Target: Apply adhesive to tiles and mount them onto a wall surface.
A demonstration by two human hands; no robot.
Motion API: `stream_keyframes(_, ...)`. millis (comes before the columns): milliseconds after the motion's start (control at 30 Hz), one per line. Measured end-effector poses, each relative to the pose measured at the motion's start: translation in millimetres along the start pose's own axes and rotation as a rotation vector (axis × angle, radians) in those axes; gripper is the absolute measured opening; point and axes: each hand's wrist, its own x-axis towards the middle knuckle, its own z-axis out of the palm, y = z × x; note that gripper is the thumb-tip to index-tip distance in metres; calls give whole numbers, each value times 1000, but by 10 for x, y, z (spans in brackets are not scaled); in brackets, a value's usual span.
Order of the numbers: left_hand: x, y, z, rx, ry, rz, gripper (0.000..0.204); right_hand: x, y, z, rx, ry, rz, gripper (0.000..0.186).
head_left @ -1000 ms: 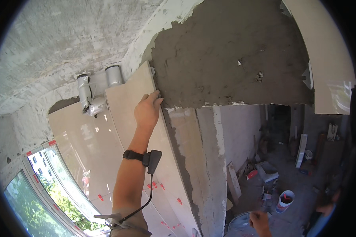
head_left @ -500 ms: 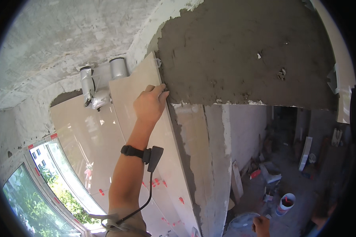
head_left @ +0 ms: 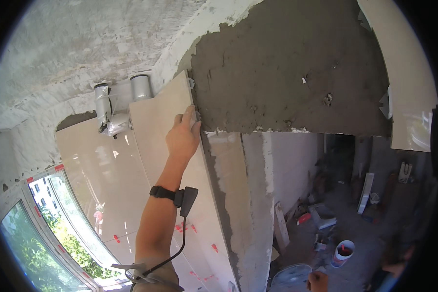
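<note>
My left hand (head_left: 183, 139) is raised to the upper right edge of a large beige wall tile (head_left: 163, 109). Its fingers close around a small, pale clear plastic clip (head_left: 195, 117) at that edge, the index finger reaching upward. A similar clip (head_left: 191, 83) sits on the edge just above. Beside the tile spreads a wide bed of wet grey mortar (head_left: 277, 68). Low in the view, my right hand (head_left: 318, 281) is curled closed; anything in it is hidden. A strap with a dark device (head_left: 188, 200) is around my left wrist.
Another beige tile (head_left: 411, 82) stands right of the mortar, with a clip (head_left: 386, 103) at its edge. Silver pipes (head_left: 141, 87) jut out at upper left, above a window (head_left: 48, 233). Below right are a white bucket (head_left: 343, 253), a fan (head_left: 291, 276) and floor clutter.
The view has shifted slightly right, showing more of the right-hand tile. My left hand stays at the tile edge, its index finger now stretched further up. My right hand remains low and closed.
</note>
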Motion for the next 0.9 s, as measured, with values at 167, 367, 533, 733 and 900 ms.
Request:
stream_keyframes(167,-106,134,-104,-215,79,-6,66,-196,-70,-118,40,77,82,24)
stream_keyframes(367,-693,277,-501,-183,505,24,50,-39,444,-99,-173,208,-248,25)
stream_keyframes(533,-784,1488,-621,-553,361,459,31,-197,-25,-325,-159,115,82,22)
stream_keyframes(733,-636,2593,-904,-1427,-77,119,38,-273,284,-371,-621,200,-463,23)
stream_keyframes(900,-440,2995,-832,-1463,90,253,30,-639,177,-507,-301,117,-183,28)
